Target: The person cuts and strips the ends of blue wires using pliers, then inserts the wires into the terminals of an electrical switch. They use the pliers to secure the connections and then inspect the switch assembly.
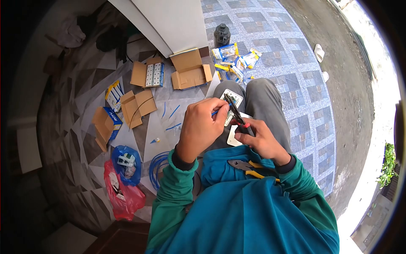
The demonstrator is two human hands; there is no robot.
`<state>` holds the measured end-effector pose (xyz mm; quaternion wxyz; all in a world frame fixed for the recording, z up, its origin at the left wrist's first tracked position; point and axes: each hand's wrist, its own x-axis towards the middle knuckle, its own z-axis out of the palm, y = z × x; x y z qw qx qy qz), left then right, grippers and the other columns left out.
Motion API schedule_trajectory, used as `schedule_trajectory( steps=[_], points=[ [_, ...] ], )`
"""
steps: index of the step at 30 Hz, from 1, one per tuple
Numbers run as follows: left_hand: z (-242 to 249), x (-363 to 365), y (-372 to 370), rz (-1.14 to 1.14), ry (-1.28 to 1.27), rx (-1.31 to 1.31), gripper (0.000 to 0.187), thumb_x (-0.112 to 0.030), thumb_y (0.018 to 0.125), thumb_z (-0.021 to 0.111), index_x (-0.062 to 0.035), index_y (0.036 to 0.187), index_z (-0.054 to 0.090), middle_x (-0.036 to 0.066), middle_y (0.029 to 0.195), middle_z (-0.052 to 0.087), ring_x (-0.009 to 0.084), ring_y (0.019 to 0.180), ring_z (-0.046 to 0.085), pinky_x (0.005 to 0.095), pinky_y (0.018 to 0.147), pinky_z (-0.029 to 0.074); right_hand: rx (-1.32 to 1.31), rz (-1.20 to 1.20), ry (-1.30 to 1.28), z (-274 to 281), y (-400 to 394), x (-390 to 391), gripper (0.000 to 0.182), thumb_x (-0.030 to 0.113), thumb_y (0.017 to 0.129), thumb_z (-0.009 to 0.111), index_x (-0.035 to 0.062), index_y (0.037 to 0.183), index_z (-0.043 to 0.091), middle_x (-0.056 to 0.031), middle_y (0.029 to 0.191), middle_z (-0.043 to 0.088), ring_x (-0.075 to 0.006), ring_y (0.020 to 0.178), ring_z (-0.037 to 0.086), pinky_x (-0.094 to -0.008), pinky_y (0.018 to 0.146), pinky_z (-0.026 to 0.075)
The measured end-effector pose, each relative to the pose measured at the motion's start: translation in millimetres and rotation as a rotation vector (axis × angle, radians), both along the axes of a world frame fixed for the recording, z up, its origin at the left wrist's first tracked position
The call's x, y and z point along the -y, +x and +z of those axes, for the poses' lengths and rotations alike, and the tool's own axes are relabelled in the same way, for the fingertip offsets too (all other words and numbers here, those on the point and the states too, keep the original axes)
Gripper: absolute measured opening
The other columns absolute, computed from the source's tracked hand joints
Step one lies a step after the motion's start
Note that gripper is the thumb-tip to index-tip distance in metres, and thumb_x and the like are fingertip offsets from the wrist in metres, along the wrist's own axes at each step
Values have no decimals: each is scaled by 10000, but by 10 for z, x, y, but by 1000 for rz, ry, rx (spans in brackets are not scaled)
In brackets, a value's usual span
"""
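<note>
My left hand (204,123) is closed, pinching a short blue wire (215,112) between thumb and fingers. In my right hand (265,142) is a pair of long-nose pliers (234,109) with black and red handles, its jaws up at the wire by my left fingertips. A white outlet plate (234,95) rests over my knees just behind the pliers, partly hidden by them. Another white plate (232,137) lies on my lap under the pliers' handles. Yellow-handled pliers (240,164) lie on my shirt near my right wrist.
Left on the floor are open cardboard boxes (188,80), one holding white outlets (154,75), cut blue wires (174,111), a coil of blue wire (157,169), and blue (137,180) and red (131,207) plastic bags. Yellow-and-blue packets (226,51) and a dark bottle (222,36) stand ahead.
</note>
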<state>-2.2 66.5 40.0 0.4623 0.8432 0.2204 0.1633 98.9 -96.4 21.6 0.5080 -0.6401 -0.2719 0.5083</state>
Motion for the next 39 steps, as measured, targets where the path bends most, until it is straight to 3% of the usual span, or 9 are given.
schedule_trajectory(
  steps=[6,8,12,14,18,27,33,35,39],
  points=[
    [-27,-20,-8,-19,39,-22,165,-115,881,632,36,927,682,133,748,689,182,655,669,282,606,502,98,-6,-36,14,14,-6,300,151,833,667,-53,1050,629,-62,800,592,-108,776,499,-287,696,424],
    [-37,-64,-38,-14,-117,-60,204,-140,903,610,31,988,682,122,782,704,172,704,684,272,643,517,70,-5,-69,-18,36,9,291,155,829,670,-49,1034,635,-53,771,576,-100,752,477,-287,670,408],
    [-37,-126,-112,61,-182,27,239,-169,916,601,25,1031,679,119,822,713,168,748,693,264,680,527,86,-27,-98,-26,21,14,275,159,819,670,-38,1010,646,-34,712,533,-83,680,409,-286,599,353],
    [-1,-100,-118,-6,-113,-17,207,-178,893,609,2,962,686,143,803,705,268,730,703,314,659,529,132,-35,-46,-108,-13,11,281,160,818,671,-38,1016,645,-37,714,536,-80,677,409,-286,594,351],
    [-68,-38,-74,-19,-44,-4,188,-162,873,626,2,940,689,143,776,698,258,697,697,322,630,521,227,-24,-52,-97,-35,-1,310,161,813,673,-40,1046,634,-46,720,552,-77,676,414,-285,588,359],
    [-69,-5,-73,28,-101,-13,143,-122,844,650,17,862,679,155,723,675,255,622,669,333,578,499,162,-5,-3,-92,-47,8,337,147,815,666,-69,1068,613,-68,782,570,-103,767,516,-292,697,431],
    [-36,4,-77,34,-123,-5,136,-109,845,651,25,863,674,160,735,676,259,618,665,334,576,501,141,16,-4,-50,-36,0,333,136,819,661,-72,1075,609,-57,792,560,-105,764,512,-288,698,426],
    [-71,7,-82,25,-101,11,156,-95,865,650,45,924,683,65,691,668,50,557,552,230,513,419,139,5,4,-78,-40,6,331,134,820,660,-72,1074,607,-50,781,553,-102,756,505,-284,695,423],
    [-88,23,-75,36,-88,31,159,-99,868,648,46,922,682,69,696,672,55,562,562,235,520,429,151,3,12,-65,-39,-3,314,123,821,660,-69,1063,604,-25,738,528,-88,733,478,-275,677,414]
  ],
)
